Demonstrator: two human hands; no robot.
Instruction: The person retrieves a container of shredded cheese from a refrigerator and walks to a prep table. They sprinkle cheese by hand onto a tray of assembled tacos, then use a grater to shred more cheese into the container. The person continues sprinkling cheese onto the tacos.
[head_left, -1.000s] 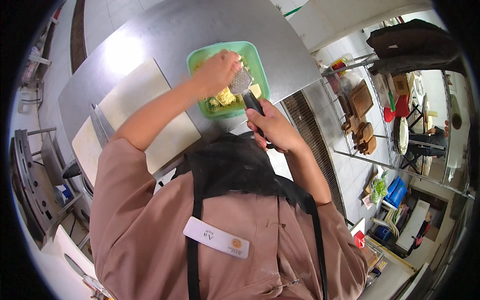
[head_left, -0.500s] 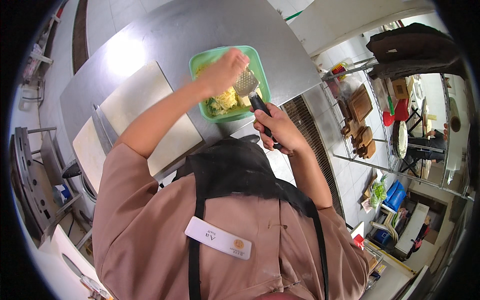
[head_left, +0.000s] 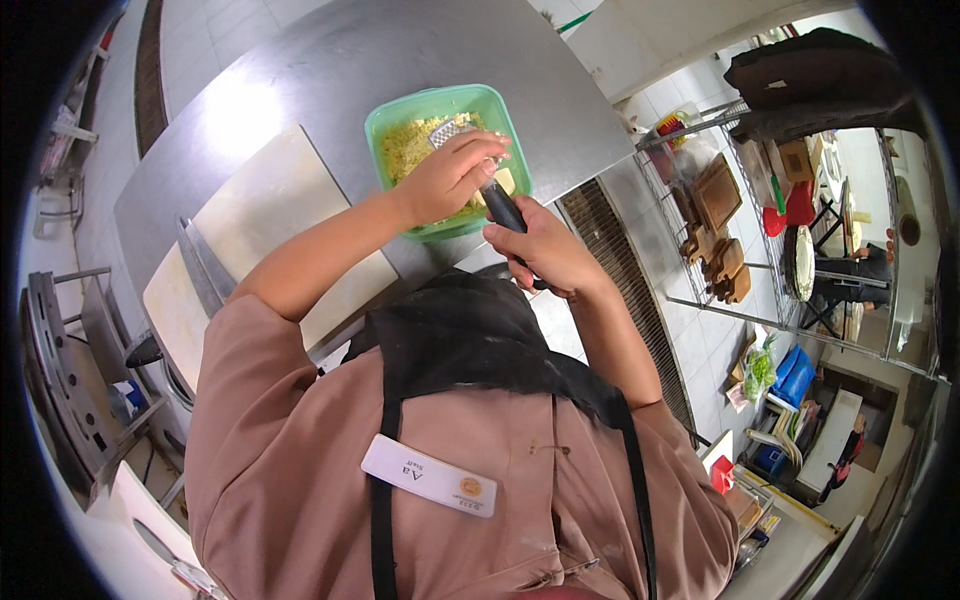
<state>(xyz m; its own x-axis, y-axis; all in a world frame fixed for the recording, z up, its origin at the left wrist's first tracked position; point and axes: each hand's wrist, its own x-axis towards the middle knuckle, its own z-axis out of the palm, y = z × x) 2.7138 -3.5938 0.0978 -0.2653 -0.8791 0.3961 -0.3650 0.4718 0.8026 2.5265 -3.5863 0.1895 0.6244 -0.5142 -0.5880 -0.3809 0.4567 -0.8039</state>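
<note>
A green plastic container point(head_left: 384, 112) stands on the steel table point(head_left: 330, 50), with yellow shredded food point(head_left: 404, 150) inside. Over it slants a metal hand grater point(head_left: 448, 131) with a black handle point(head_left: 503, 208). My right hand point(head_left: 545, 250) grips that handle at the container's near edge. My left hand point(head_left: 450, 175) lies on the grater's face, fingers closed on a pale yellow chunk of food point(head_left: 506, 181) that is mostly hidden under them.
A white cutting board point(head_left: 265, 205) lies left of the container, with a long knife point(head_left: 203, 268) at its near left edge. To the right a wire rack point(head_left: 720, 230) holds wooden boards and utensils. A floor drain grate point(head_left: 620, 270) runs beside the table.
My left hand has slid down the grater's face toward the handle and my body. My right hand has kept its hold on the handle.
</note>
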